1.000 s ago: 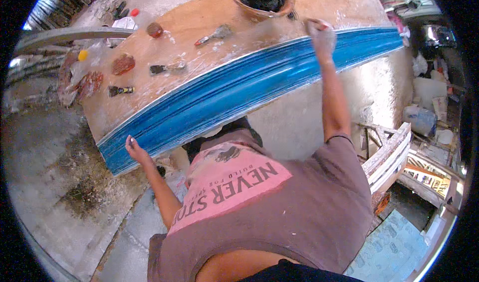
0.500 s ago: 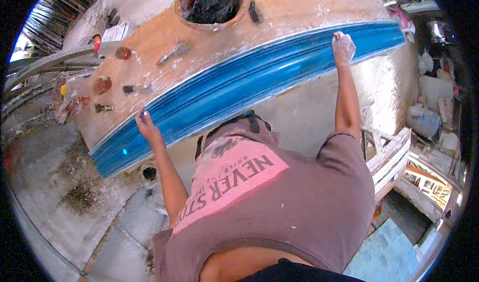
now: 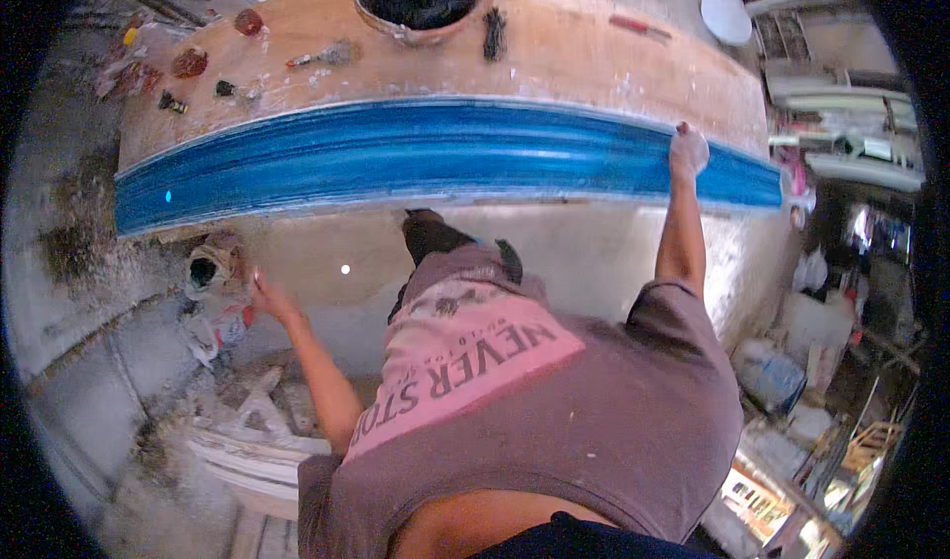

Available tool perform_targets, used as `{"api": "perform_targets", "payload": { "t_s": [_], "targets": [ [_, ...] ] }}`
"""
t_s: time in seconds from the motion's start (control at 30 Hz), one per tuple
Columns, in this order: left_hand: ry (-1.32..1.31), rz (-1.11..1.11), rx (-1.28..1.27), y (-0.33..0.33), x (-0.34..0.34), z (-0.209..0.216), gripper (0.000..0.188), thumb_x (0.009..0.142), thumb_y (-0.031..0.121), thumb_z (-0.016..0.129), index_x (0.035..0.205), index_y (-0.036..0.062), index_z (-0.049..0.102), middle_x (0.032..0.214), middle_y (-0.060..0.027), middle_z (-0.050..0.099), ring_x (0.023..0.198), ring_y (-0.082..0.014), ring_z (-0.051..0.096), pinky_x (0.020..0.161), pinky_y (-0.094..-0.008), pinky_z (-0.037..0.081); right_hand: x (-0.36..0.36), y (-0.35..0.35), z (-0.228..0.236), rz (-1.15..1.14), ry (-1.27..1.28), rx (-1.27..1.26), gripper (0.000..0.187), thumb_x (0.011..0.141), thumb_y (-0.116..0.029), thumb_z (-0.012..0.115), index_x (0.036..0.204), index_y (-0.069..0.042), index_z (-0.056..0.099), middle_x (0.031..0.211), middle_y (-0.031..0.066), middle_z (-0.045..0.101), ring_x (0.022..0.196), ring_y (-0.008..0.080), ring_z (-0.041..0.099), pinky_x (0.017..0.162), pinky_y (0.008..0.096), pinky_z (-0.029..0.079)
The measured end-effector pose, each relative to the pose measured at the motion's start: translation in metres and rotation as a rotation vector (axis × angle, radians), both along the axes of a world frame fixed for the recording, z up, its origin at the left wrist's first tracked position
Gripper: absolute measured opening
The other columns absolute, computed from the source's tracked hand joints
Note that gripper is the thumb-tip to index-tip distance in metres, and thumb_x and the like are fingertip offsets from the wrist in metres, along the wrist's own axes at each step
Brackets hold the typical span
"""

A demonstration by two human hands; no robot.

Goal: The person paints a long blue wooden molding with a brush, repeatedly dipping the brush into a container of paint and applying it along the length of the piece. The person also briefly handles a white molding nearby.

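A long, glossy blue ribbed strip, like a moulding form (image 3: 435, 153), lies lengthwise along the near side of the wooden tabletop (image 3: 564, 59). My right hand (image 3: 690, 150), dusted white, is closed in a fist over the right part of the blue form. Whatever it grips, if anything, is hidden. My left hand (image 3: 267, 294) is away from the form, below its near edge, beside a dirty container with a dark opening (image 3: 203, 272). Its fingers are too blurred to read.
At the table's far side stands a tub of dark fibrous material (image 3: 421, 5), with a dark brush (image 3: 494, 35) beside it. A paintbrush (image 3: 327, 55), small brushes and a red-handled tool (image 3: 639, 28) lie about. White moulding pieces (image 3: 257, 460) sit low at left.
My left hand has left the blue form's left edge and dropped toward the container. My right fist stays on the form. The view has turned, so the form now lies nearly level.
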State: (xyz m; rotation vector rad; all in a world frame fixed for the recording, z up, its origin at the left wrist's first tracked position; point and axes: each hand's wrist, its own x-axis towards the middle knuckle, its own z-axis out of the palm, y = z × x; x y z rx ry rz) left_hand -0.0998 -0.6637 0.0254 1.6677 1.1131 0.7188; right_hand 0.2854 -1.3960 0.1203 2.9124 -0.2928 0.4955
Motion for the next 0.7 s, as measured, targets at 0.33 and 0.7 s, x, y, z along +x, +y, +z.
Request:
{"api": "perform_targets", "payload": {
  "t_s": [0.33,0.7],
  "targets": [
    [0.158,-0.05,-0.249,-0.117,-0.029,-0.079,0.03,0.097,0.024,0.057,0.115,0.0009,0.063,0.107,-0.0108,0.066,0.101,-0.0198,0.058,0.09,-0.0347,0.045,-0.086,0.352,0.003,0.972,0.336,0.716,0.02,0.09,-0.031,0.058,0.093,-0.013,0.067,0.088,0.011,0.065,0.08,0.0329,0.067,0.069,0.0454,0.055],
    [0.413,0.049,-0.695,-0.287,-0.131,-0.164,0.035,0.094,0.039,0.06,0.098,0.0058,0.067,0.092,-0.0041,0.062,0.084,-0.0155,0.055,0.068,-0.0359,0.045,-0.001,-0.212,0.033,-0.163,0.238,0.138,0.02,0.087,-0.027,0.063,0.088,-0.01,0.074,0.091,0.0136,0.072,0.077,0.0295,0.069,0.071,0.0381,0.055]
  ]
}}
